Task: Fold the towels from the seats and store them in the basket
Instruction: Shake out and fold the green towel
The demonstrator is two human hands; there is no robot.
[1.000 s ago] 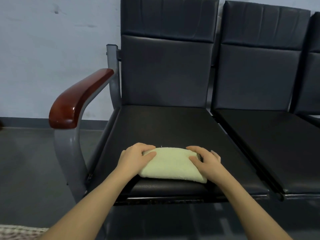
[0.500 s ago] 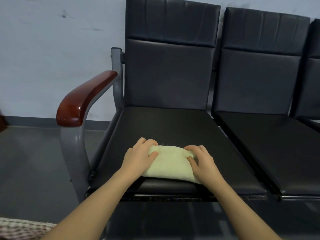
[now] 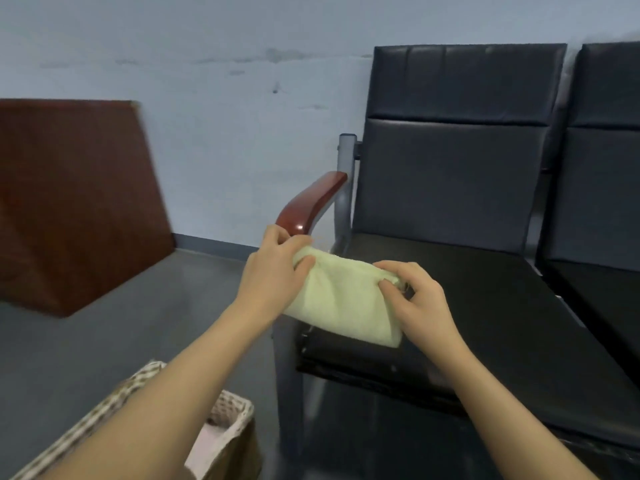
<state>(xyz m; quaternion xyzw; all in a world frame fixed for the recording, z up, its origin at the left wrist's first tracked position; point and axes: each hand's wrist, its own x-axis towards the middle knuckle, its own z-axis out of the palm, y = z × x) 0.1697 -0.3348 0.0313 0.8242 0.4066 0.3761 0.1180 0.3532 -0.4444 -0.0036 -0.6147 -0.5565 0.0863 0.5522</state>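
Leftmost, a dark red-brown board (image 3: 69, 202) leaning against the pale blue-grey wall (image 3: 225, 116), its foot on the grey floor (image 3: 86, 348). Near and low on the left, a woven basket (image 3: 230, 410) on that floor, pale cloth showing inside, partly hidden by the left forearm. Further right, a glossy red-brown armrest (image 3: 311, 206) on a grey metal post, belonging to the first black padded seat (image 3: 485, 306). In front of the armrest, left hand (image 3: 273, 271) gripping the left end of a folded pale yellow-green towel (image 3: 343, 299), thumb on the near face, fingers curled over the top edge. Towel lifted off the cushion, held over the seat's near left corner, sagging a little between both hands. Right hand (image 3: 419, 303) pinching the towel's right end, fingertips bunching the cloth, thumb underneath. Behind, a tall black backrest against the wall. Far right, a second black seat (image 3: 606, 289) joined alongside the first, cut off by the frame edge.
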